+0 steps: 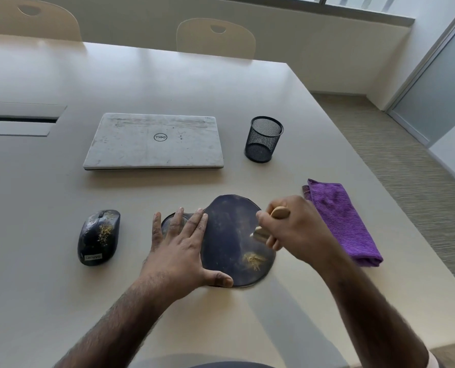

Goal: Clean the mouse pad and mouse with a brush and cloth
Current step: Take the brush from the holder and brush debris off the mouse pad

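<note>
Head view. A dark mouse pad [229, 235] is seen flat on the pale table [221, 83].

- Left hand [180, 251]: laid flat with fingers straight over the pad's 9 o'clock side, with the thumb pressed at the 6 o'clock rim.
- Right hand [295, 235]: fingers are curled round the wooden handle of a brush [279, 213]. The bristle end is held over the pad's 3 o'clock edge. Contact with the surface cannot be told because of blur.
- Yellow crumbs [253, 260] are heaped at 5 o'clock on the pad.
- Lenovo mouse [99, 237]: set at 9 o'clock from the pad, apart from the left hand and speckled with similar crumbs.
- Purple cloth [346, 221]: folded at 3 o'clock, just beside the right hand. It lies near the table's right edge, which runs diagonally past it.
- Closed Dell laptop [154, 142] is noted at 11 o'clock and a mesh pen cup [263, 139] at 1 o'clock, both well apart from the pad.
- A band of bare tabletop is seen between pad and laptop.
</note>
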`<state>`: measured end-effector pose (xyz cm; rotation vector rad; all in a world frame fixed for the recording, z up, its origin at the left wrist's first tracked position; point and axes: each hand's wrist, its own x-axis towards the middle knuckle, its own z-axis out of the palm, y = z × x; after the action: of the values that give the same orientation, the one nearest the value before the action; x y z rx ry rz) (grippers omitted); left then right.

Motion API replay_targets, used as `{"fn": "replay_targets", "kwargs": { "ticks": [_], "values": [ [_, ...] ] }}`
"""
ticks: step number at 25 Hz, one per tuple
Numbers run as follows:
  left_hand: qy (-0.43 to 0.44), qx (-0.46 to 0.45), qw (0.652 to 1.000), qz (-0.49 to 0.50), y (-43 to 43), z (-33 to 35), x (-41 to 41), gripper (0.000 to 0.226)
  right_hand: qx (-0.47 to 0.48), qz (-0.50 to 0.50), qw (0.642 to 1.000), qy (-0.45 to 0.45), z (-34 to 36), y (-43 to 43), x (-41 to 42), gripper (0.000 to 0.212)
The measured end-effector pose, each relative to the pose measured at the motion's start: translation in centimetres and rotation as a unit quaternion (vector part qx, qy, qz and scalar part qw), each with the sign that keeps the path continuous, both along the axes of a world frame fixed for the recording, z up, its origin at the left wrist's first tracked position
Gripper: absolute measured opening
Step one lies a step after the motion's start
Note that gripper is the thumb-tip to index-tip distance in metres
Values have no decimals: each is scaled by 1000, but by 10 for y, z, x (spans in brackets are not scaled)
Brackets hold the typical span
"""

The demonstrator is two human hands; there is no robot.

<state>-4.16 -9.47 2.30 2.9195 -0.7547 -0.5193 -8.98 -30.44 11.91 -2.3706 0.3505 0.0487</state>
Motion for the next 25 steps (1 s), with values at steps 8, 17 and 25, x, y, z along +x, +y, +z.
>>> {"fn": "replay_targets", "kwargs": {
  "ticks": [8, 17, 25],
  "values": [
    [-3, -1, 1000, -5, 0, -2, 1, 137, 26, 24, 999, 26, 0, -3, 0, 25],
    [-6, -4, 1000, 2, 0, -2, 0, 138, -13, 96, 993, 65, 0, 4, -1, 21],
    [-9, -6, 1000, 5, 0, -2, 0, 138, -21, 135, 987, 82, -7, 8, -8, 20]
  ]
}}
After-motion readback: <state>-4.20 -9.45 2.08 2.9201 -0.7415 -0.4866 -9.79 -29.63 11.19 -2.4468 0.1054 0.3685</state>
